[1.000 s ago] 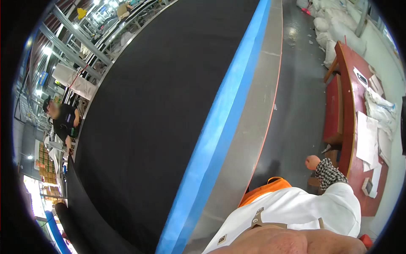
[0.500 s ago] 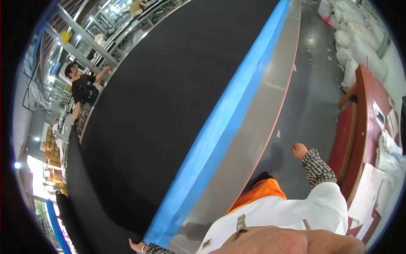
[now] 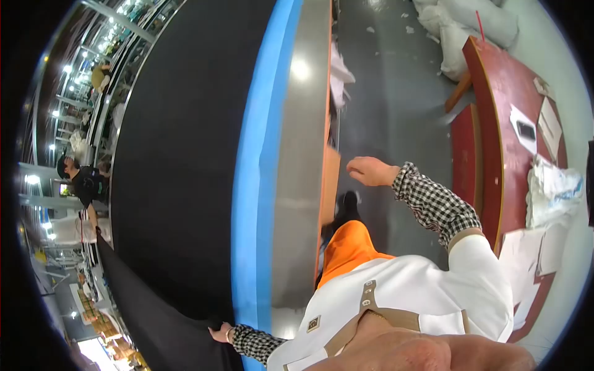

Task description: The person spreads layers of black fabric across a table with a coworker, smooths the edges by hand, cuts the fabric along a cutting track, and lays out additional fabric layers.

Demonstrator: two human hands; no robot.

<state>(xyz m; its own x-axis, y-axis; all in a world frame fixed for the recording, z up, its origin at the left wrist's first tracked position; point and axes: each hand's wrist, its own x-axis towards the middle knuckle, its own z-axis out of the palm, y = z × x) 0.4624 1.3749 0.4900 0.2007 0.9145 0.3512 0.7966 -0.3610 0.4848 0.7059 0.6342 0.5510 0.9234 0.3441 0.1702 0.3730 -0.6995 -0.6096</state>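
At the lower left, my left hand [image 3: 221,332] is closed on the raised edge of a black fabric sheet [image 3: 158,324]. The sheet is folded up there, over a wide black fabric layer [image 3: 179,123] spread on the long table. My right hand [image 3: 371,170] hangs over the floor beside the table, its fingers loosely curled with nothing visible in them. A blue strip of sheet [image 3: 257,167] runs lengthwise along the fabric's near edge. Across the table, a co-worker [image 3: 86,179] in a black top has one hand on the far end of the raised sheet.
The bare metal table edge [image 3: 300,154] lies between the blue strip and the aisle floor [image 3: 396,93]. On my right stands a red-brown desk [image 3: 495,136] with a phone [image 3: 526,130] and papers. White sacks [image 3: 455,43] are piled beyond it.
My view has turned and moved along the table. My left hand has carried the black sheet's edge along, and the co-worker has moved too. My right hand has swung forward.
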